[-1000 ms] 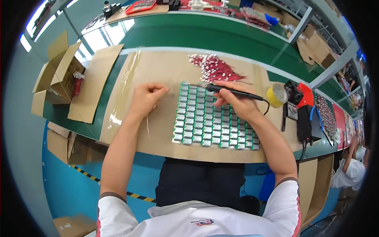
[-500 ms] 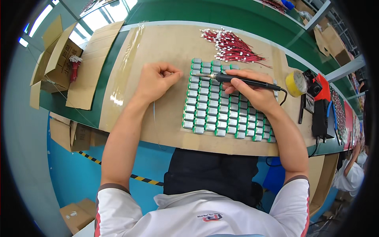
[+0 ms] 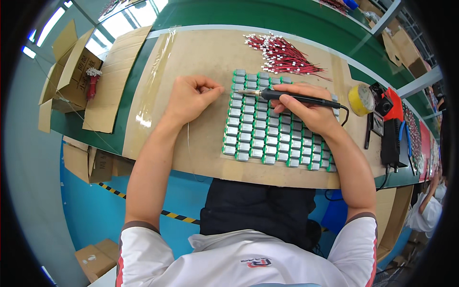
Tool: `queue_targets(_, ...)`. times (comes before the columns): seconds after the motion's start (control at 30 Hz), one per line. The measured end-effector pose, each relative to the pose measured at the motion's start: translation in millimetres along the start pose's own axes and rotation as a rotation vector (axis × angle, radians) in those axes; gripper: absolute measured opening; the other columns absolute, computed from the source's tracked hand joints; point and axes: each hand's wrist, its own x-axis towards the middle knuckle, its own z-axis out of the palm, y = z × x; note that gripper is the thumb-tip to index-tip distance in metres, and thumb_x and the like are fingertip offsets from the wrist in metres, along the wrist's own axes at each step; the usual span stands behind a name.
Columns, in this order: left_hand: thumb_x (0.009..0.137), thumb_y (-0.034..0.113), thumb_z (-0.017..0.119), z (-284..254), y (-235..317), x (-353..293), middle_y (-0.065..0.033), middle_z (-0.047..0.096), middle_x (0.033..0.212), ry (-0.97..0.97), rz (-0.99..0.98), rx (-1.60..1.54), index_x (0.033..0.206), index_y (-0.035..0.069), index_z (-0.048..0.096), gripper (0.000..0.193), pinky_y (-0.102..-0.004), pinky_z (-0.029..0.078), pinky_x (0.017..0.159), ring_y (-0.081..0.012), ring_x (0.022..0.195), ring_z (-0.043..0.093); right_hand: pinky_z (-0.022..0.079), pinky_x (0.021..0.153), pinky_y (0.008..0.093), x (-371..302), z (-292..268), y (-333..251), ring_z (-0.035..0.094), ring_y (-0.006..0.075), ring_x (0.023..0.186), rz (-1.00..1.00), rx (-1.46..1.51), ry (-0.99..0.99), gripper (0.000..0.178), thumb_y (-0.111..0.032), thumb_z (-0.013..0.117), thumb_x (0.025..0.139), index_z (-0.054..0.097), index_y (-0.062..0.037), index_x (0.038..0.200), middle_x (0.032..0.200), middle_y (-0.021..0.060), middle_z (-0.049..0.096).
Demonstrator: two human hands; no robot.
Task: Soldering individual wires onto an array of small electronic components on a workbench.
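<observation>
My right hand [image 3: 311, 109] grips a black soldering iron [image 3: 296, 97], its metal tip pointing left over the far-left part of a grid of small silver cells with green edges [image 3: 258, 134]. Just left of the tip, my left hand [image 3: 191, 99] is closed in a pinch on thin solder wire [image 3: 189, 143]. That wire trails down from the hand past the table's front edge. The bit of wire at my fingertips is too small to see clearly, and I cannot tell whether the iron touches a cell.
Behind the grid lies a heap of red wires with white connectors [image 3: 291, 60]. On the right are a yellow tape roll [image 3: 361, 99], a black box [image 3: 390, 141] and the iron's cord [image 3: 345, 117]. Cardboard boxes [image 3: 71, 79] stand at left; another person [image 3: 425, 210] is far right.
The whole view has shifted slightly to the right. Both hands keep nearly the same pose, with the soldering iron still by the far-left cells.
</observation>
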Motion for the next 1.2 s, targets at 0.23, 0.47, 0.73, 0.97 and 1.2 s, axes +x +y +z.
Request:
queue_targets(0.23, 0.087, 0.012, 0.078, -0.6, -2.4, 0.5, 0.0047, 0.061, 0.065, -0.019, 0.015, 0.017, 0.092, -0.003, 0.076, 0.016, -0.02, 0.033, 0.046, -0.001, 0.053, 0.047, 0.057, 0.073, 0.0258, -0.1, 0.3, 0.4, 0.075, 0.0176, 0.083, 0.0, 0.026, -0.003, 0.025, -0.006, 0.068, 0.095, 0.07, 0.0033, 0.119, 0.095, 0.0125, 0.073)
queue_targets(0.47, 0.087, 0.012, 0.078, 1.6, -0.3, -0.1, 0.005, 0.061, 0.065, -0.024, 0.034, 0.032, 0.093, -0.003, 0.077, 0.017, -0.0199, 0.034, 0.048, -0.001, 0.056, 0.047, 0.057, 0.072, 0.0256, -0.8, 0.4, -1.1, 0.075, 0.0176, 0.082, -0.001, 0.015, 0.0, 0.024, -0.005, 0.067, 0.096, 0.07, 0.0036, 0.118, 0.095, 0.0124, 0.072)
queue_targets(0.73, 0.087, 0.013, 0.079, 2.3, -1.2, -0.2, 0.0026, 0.066, 0.07, -0.029, 0.044, 0.052, 0.095, -0.003, 0.078, 0.018, -0.0203, 0.041, 0.055, -0.0023, 0.063, 0.052, 0.057, 0.071, 0.0254, -0.9, 0.5, 0.2, 0.075, 0.0172, 0.082, 0.006, 0.022, 0.001, 0.025, -0.005, 0.067, 0.096, 0.07, 0.0039, 0.119, 0.095, 0.0123, 0.072)
queue_targets(0.97, 0.084, 0.016, 0.079, 3.4, 0.8, -0.3, 0.0021, 0.064, 0.065, -0.024, 0.05, 0.06, 0.09, -0.002, 0.078, 0.018, -0.0241, 0.043, 0.056, -0.0039, 0.062, 0.051, 0.057, 0.071, 0.0256, -1.2, -0.8, 1.2, 0.075, 0.0171, 0.082, 0.0, 0.025, -0.004, 0.025, -0.006, 0.067, 0.096, 0.07, 0.0038, 0.119, 0.095, 0.0118, 0.072)
queue_targets(1.2, 0.089, 0.01, 0.076, 2.0, -6.0, 0.2, 0.0045, 0.061, 0.067, 0.004, 0.068, 0.004, 0.096, -0.003, 0.073, 0.016, -0.0203, 0.038, 0.054, -0.0006, 0.059, 0.048, 0.058, 0.073, 0.0257, -1.0, 2.2, 0.1, 0.075, 0.0174, 0.082, 0.027, 0.083, 0.024, 0.026, -0.006, 0.067, 0.096, 0.069, 0.0043, 0.119, 0.097, 0.0128, 0.073)
